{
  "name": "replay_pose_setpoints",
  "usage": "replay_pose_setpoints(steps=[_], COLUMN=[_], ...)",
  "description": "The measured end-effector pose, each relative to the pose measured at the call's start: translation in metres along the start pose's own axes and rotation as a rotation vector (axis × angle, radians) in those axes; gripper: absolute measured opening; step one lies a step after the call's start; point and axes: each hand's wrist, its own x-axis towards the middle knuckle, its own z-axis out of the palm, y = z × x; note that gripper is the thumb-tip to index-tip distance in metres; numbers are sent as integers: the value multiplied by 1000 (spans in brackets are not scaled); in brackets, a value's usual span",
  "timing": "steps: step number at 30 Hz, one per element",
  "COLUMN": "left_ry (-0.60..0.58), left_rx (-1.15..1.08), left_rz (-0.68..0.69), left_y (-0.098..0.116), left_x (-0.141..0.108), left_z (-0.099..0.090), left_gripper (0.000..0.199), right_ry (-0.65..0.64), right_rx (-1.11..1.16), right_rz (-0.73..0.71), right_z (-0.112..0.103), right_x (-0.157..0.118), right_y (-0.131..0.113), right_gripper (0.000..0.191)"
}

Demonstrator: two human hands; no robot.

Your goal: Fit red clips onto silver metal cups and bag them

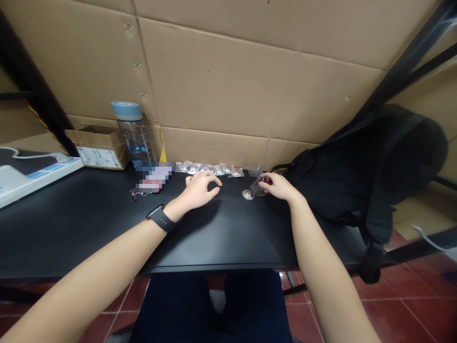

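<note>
My left hand (203,189) is over the black table (228,238), fingers curved, thumb apart from the index finger, nothing between them. A dark watch is on that wrist. Toward the right, my right hand (277,186) pinches a small red item (264,180) at a clear plastic bag (256,186); its exact shape is partly hidden by the fingers. A round silver metal disc (248,194) lies just left of that bag. Behind my left hand, several small clear packets (210,168) with silver and red pieces form a row along the cardboard wall.
A bottle with a blue lid (134,136) and an open cardboard box (100,150) stand at the back left, near a pixelated item (155,178) with a keyring. A white power strip (43,178) lies far left. A black backpack (342,176) fills the right side.
</note>
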Motion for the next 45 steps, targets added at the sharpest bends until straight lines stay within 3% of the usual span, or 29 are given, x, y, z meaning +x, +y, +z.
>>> replay_pose_setpoints(steps=[7,14,18,21,29,36,41,45], left_ry=[-5,-1,-57,-82,19,168,-53,-189], left_rx=[12,-36,-137,-179,-17,221,207,205], left_rz=[5,75,36,7,-84,124,397,406], left_y=[0,4,2,1,-1,-15,-19,-18], left_x=[1,-3,-3,-3,0,3,3,-1], left_z=[0,7,8,10,14,11,5,7], left_gripper=[18,43,57,60,33,21,14,14], right_ry=[109,-63,-118,-139,-184,-164,-165,-184], right_rx=[30,82,112,167,240,233,232,244], right_rz=[-160,-444,-504,-505,-475,-498,-484,-467], right_z=[-3,9,19,22,18,17,16,13], right_x=[-5,-20,-25,-24,-20,-21,-21,-22], right_y=[-20,-91,-111,-109,-91,-93,-93,-95], right_gripper=[36,41,48,52,51,55,64,63])
